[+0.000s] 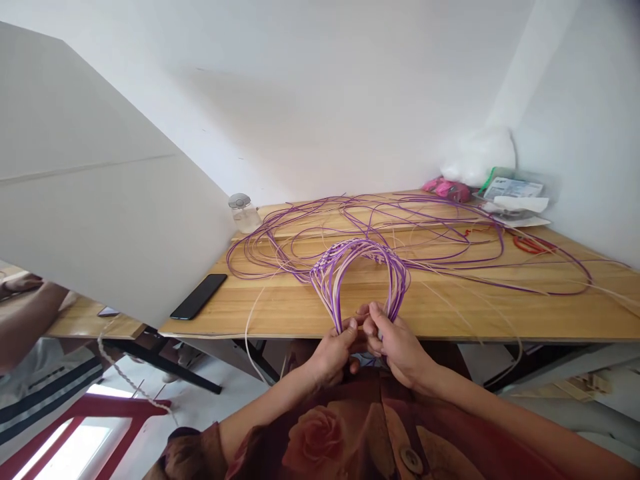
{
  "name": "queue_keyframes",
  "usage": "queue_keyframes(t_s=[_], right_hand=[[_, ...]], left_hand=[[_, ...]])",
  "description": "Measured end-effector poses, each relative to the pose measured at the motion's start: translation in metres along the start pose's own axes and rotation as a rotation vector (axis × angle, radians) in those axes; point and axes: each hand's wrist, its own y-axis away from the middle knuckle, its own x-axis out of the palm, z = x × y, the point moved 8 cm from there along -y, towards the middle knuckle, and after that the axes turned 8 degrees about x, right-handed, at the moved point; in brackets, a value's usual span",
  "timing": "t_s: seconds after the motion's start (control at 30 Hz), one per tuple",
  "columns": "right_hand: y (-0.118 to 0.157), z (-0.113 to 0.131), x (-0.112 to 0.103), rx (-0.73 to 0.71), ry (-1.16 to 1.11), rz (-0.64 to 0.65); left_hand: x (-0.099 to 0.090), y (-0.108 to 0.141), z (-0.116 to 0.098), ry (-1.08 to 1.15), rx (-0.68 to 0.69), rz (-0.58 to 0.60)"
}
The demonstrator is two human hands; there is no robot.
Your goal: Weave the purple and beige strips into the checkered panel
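Observation:
A partly woven piece of purple and pale strands [358, 252] rests on the table in front of me, its strands bending into an arch toward my body. My left hand [334, 350] is closed around the left bundle of these strands, thumb on top. On the other side of the arch, my right hand [393, 340] grips the right bundle with thumb and curled fingers. Both hands are close together at the table's front edge. The strand ends below my fingers are mostly hidden.
Long loose purple and pale strands [425, 198] loop across the wooden table [280, 313]. A phone [199, 297] and a lidded jar [245, 213] are at left. Red cord [533, 245], a pink bundle [447, 189] and plastic packets [515, 193] lie right. Another person's arm [33, 313] shows far left.

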Motion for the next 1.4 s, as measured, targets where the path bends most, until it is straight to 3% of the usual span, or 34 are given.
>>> queue_keyframes(t_s=[0.23, 0.33, 0.4, 0.5, 0.7, 0.93, 1.03, 1.13, 1.2, 1.3, 1.4], right_hand=[[0.002, 0.032, 0.011, 0.017, -0.092, 0.062], [-0.001, 0.054, 0.009, -0.005, 0.031, 0.083], [-0.002, 0.073, 0.002, -0.116, 0.189, 0.039], [-0.003, 0.091, -0.008, -0.229, 0.346, -0.042], [-0.005, 0.078, -0.004, -0.005, 0.089, 0.089], [0.019, 0.075, 0.013, 0.118, -0.079, 0.321], [0.025, 0.087, 0.005, -0.047, 0.009, 0.243], [0.032, 0.112, -0.019, -0.299, 0.123, 0.034], [0.037, 0.121, -0.034, -0.351, 0.175, -0.059], [0.045, 0.123, -0.048, -0.359, 0.273, -0.102], [0.057, 0.123, -0.054, -0.465, 0.320, -0.138]], left_hand=[[0.025, -0.004, 0.007, 0.225, -0.038, 0.184], [0.044, 0.003, -0.005, 0.185, -0.043, 0.351], [0.054, 0.009, -0.013, 0.134, -0.063, 0.446], [0.063, 0.015, -0.023, 0.064, -0.102, 0.500], [0.077, 0.014, -0.033, 0.044, -0.159, 0.442], [0.087, 0.000, -0.064, 0.173, -0.023, 0.278], [0.091, -0.004, -0.074, 0.215, -0.004, 0.269], [0.093, -0.009, -0.079, 0.233, -0.015, 0.255], [0.095, -0.015, -0.083, 0.221, -0.013, 0.240], [0.097, -0.026, -0.090, 0.184, 0.006, 0.205], [0.100, -0.039, -0.104, 0.151, 0.048, 0.176]])
